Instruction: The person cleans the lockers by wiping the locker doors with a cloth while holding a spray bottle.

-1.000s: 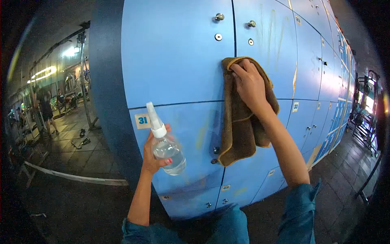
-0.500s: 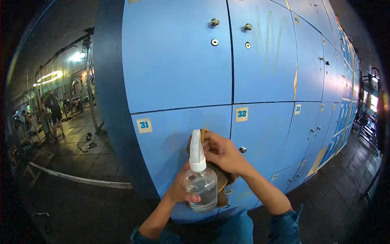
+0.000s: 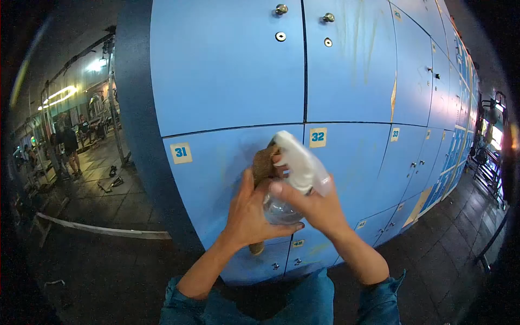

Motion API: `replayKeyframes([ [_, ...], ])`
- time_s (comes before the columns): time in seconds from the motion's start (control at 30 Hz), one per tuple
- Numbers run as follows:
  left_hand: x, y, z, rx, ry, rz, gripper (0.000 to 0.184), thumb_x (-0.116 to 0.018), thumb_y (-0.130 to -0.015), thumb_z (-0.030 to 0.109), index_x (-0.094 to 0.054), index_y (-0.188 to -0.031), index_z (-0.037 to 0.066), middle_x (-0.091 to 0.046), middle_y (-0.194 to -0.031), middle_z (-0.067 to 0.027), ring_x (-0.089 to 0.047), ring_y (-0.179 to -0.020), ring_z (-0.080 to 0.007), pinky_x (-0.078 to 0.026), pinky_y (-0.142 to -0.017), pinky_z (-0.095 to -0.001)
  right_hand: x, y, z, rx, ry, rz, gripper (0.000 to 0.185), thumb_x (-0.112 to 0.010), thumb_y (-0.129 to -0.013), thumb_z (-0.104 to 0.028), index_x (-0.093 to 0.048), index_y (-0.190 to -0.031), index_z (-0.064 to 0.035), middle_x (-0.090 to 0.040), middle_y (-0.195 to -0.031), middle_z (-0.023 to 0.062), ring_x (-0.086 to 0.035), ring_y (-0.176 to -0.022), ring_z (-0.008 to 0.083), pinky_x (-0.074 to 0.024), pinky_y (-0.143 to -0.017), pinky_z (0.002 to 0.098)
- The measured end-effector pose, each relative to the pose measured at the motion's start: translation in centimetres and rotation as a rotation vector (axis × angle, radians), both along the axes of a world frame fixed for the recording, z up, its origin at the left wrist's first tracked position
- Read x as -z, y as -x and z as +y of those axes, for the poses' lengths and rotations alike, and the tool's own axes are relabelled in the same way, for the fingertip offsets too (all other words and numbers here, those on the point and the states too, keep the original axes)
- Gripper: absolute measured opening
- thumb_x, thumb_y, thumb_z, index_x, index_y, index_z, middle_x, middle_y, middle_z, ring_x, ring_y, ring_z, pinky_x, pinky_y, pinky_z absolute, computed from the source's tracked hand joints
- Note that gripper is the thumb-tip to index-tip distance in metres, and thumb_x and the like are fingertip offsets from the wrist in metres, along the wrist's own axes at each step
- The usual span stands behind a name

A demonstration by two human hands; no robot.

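Observation:
Both of my hands are close together in front of locker door 31. A clear spray bottle with a white spray head is between them, its top tilted, the head slightly blurred. My right hand is closed round the bottle near its neck, the thumb across the front. Under the bottle's body curl the fingers of my left hand. A brown cloth is bunched behind the hands, and its lower end shows below my left hand. How the fingers hold the cloth is hidden.
Blue lockers with knobs, keyholes and number labels fill the middle and run away to the right. Gym equipment stands at the far right. A person is at the far left, beyond a pale floor strip.
My right hand has come down and left with the cloth to meet my left hand, then moved onto the bottle. The bottle has moved right, and its head now tilts.

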State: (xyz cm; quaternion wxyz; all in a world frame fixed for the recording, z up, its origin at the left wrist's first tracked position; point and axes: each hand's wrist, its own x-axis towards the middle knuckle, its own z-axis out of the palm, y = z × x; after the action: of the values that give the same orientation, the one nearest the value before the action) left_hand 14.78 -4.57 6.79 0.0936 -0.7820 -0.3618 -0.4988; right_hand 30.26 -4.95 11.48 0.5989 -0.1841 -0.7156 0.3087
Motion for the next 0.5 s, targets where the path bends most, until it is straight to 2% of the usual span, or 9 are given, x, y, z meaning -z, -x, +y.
replayKeyframes([
  [0.07, -1.4, -0.3, -0.2, 0.011, 0.08, 0.018, 0.098, -0.086, -0.052, 0.055, -0.052, -0.125, 0.0, -0.044, -0.119, -0.0246, -0.05, -0.111, -0.0423, -0.044, -0.095, -0.0489, -1.5, -0.3, 0.6, 0.04, -0.018, -0.042, 0.039, -0.076, -0.078, -0.017, -0.06, -0.108, 0.0008, -0.063, -0.091, 0.0037, -0.057, -0.084, 0.0097, -0.0476, -0.076, 0.0271],
  [0.13, -2.1, 0.0, 0.8, 0.048, 0.013, 0.027, 0.09, -0.084, -0.058, 0.055, -0.054, -0.125, 0.002, -0.044, -0.119, -0.0242, -0.051, -0.11, -0.0417, -0.043, -0.094, -0.0482, -3.0, -0.1, 1.1, 0.049, -0.023, -0.036, 0.031, -0.072, -0.079, -0.012, -0.061, -0.106, -0.0008, -0.063, -0.09, 0.003, -0.057, -0.083, 0.0081, -0.0469, -0.074, 0.0252],
  [0.17, -2.4, 0.3, 1.5, 0.066, -0.023, 0.034, 0.085, -0.082, -0.061, 0.054, -0.054, -0.124, 0.004, -0.044, -0.119, -0.024, -0.051, -0.11, -0.0414, -0.043, -0.094, -0.0479, -3.8, -0.2, 1.5, 0.036, -0.026, 0.03, 0.03, -0.072, -0.08, -0.015, -0.061, -0.105, -0.0014, -0.063, -0.089, 0.0032, -0.057, -0.083, 0.0086, -0.0468, -0.073, 0.0252],
  [0.23, -3.2, 1.5, 2.6, 0.036, -0.107, -0.098, 0.064, -0.079, -0.07, 0.046, -0.06, -0.116, 0.006, -0.048, -0.114, -0.0215, -0.054, -0.105, -0.0388, -0.045, -0.089, -0.0456, -5.8, -0.6, 2.4, 0.007, -0.036, 0.157, 0.03, -0.072, -0.081, -0.02, -0.062, -0.103, -0.0027, -0.063, -0.087, 0.0034, -0.058, -0.081, 0.0096, -0.0467, -0.072, 0.0253],
  [0.37, -2.9, 4.5, 6.7, 0.001, -0.201, -0.349, 0.025, -0.074, -0.081, 0.026, -0.069, -0.096, 0.006, -0.054, -0.101, -0.0156, -0.06, -0.094, -0.0331, -0.048, -0.078, -0.04, -11.7, -2.1, 2.8, 0.158, -0.119, 0.232, 0.039, -0.069, -0.083, -0.036, -0.064, -0.102, -0.0031, -0.063, -0.083, 0.0044, -0.059, -0.078, 0.0123, -0.0454, -0.068, 0.027],
  [0.5, -2.9, 4.3, 6.3, -0.046, -0.307, -0.273, 0.016, -0.074, -0.081, 0.018, -0.07, -0.088, 0.004, -0.056, -0.095, -0.0134, -0.062, -0.087, -0.03, -0.049, -0.074, -0.0375, -14.7, -2.1, 3.9, 0.298, -0.227, 0.194, 0.046, -0.066, -0.084, -0.047, -0.065, -0.099, -0.0034, -0.062, -0.083, 0.0051, -0.06, -0.079, 0.013, -0.0451, -0.069, 0.0282],
])
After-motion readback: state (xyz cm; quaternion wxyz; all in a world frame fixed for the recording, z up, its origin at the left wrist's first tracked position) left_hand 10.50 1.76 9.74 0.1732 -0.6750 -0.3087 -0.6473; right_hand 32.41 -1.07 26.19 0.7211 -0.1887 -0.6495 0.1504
